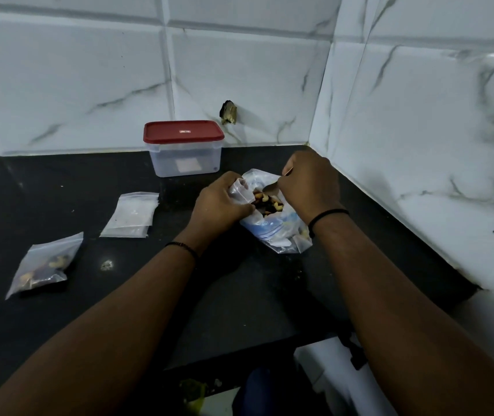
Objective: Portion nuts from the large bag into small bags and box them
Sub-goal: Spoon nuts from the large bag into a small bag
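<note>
Portioning is judged to be at an early stage. One small zip bag (pixel 41 265) already filled with mixed nuts is laid near the left edge of the black countertop (pixel 239 295), and a flat stack of empty small bags (pixel 131 214) is seen just behind it, towards the middle. The clear plastic box (pixel 184 150), red lid on, is set against the tiled back wall; only a pale label or slip can be made out through its side, so no packed bag appears to be boxed yet.

The large bag of nuts (pixel 272 217) is placed close to the right rear corner of the countertop, mouth open, cashews and darker pieces visible inside. Its left rim, possibly together with a small bag held open there, is gripped by the curled fingers of the left hand (pixel 221 202). A spoon (pixel 271 184) is pinched in the right hand (pixel 308 181), its bowl dipped at the bag's mouth.

Remaining work is judged to be filling this portion and the other empty bags, sealing them, and boxing all of them.
</note>
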